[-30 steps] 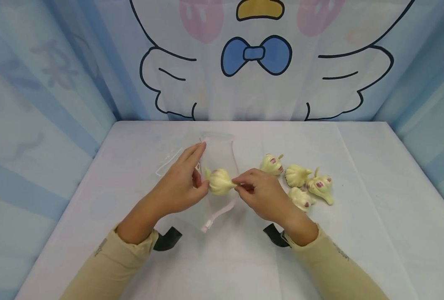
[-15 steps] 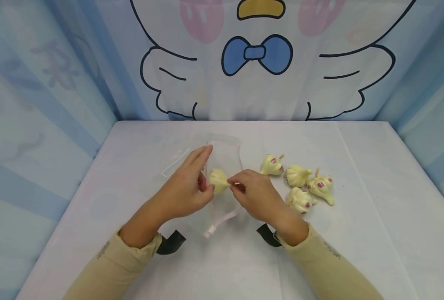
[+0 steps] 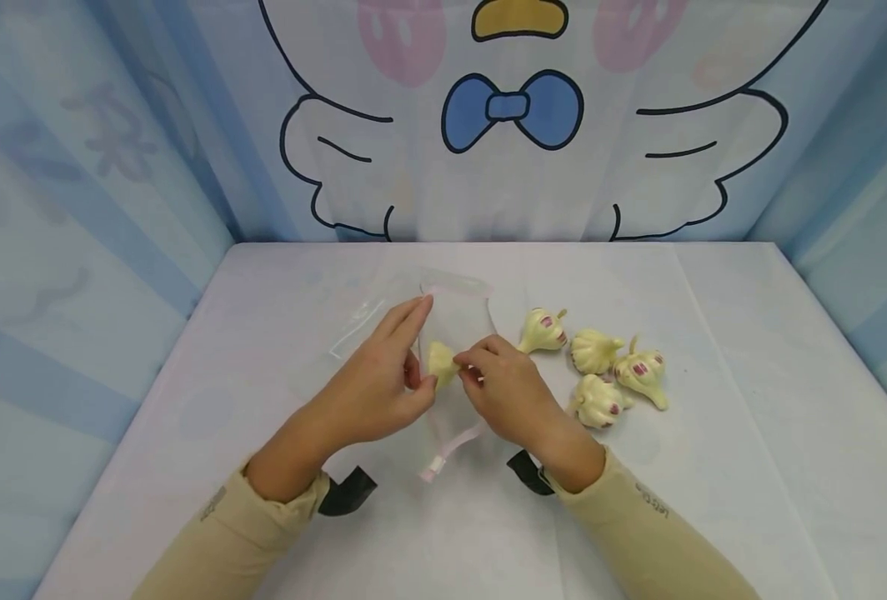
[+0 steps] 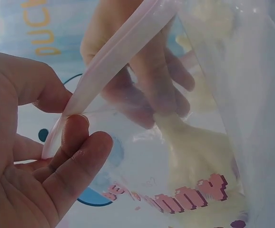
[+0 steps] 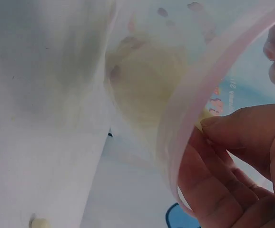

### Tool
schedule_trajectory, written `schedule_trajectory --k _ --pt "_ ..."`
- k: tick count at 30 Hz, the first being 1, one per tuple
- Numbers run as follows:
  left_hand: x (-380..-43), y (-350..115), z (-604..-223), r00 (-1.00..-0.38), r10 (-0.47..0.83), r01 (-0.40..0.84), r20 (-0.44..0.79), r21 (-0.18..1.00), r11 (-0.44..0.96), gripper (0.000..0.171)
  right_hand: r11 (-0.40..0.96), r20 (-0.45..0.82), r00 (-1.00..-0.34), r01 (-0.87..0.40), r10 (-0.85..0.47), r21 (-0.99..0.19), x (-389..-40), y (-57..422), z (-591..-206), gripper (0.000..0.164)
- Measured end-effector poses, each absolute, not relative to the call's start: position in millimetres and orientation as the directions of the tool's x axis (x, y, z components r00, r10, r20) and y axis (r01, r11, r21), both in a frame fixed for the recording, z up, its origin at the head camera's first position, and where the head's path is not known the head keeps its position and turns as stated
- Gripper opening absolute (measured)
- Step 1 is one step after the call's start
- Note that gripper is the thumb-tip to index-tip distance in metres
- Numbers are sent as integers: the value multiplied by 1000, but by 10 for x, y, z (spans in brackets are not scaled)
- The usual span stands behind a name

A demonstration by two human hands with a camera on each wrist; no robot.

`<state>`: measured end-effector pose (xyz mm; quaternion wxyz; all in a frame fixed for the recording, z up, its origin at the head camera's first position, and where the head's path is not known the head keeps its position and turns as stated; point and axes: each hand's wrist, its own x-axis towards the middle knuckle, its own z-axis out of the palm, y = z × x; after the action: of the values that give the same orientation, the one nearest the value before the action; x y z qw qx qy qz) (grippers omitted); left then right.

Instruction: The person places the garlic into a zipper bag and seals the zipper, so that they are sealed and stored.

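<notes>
My left hand (image 3: 379,379) pinches the pink zip edge (image 4: 121,54) of a clear zip bag (image 3: 454,312), keeping its mouth apart. Between thumb and fingers my right hand (image 3: 509,387) holds a pale yellow garlic bulb (image 3: 439,364) by its stem. In the left wrist view the bulb (image 4: 194,152) shows through the plastic, its stem at the right fingertips, which reach past the zip edge. In the right wrist view the bulb's body (image 5: 147,88) lies behind the clear film, with the right thumb (image 5: 237,130) at the stem. Pink printed letters (image 4: 190,197) cross the bag.
Several more garlic bulbs, one at the back (image 3: 543,330), one nearer (image 3: 599,402) and one farther right (image 3: 642,372), lie right of the right hand on the white table (image 3: 443,542). A zip slider (image 3: 438,463) hangs at the bag's near end. Patterned curtains (image 3: 511,192) stand behind.
The right hand has carried the garlic bulb left, from in front of the bag into its mouth. The left hand and bag have shifted slightly right and toward the person.
</notes>
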<state>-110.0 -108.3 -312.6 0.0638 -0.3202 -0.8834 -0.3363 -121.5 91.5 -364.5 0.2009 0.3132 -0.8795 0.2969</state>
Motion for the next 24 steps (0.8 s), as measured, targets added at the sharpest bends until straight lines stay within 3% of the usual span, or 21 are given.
schedule_trajectory --k 12,24 --pt "-1115 -1046 -3140 -780 523 618 344 553 558 79 667 606 -695 -665 -387 -337 -1260 896 -3739 10" --pt "-1132 -1032 -3144 -796 510 597 326 558 577 80 654 442 -757 -646 -481 -394 -1278 919 -3742 17"
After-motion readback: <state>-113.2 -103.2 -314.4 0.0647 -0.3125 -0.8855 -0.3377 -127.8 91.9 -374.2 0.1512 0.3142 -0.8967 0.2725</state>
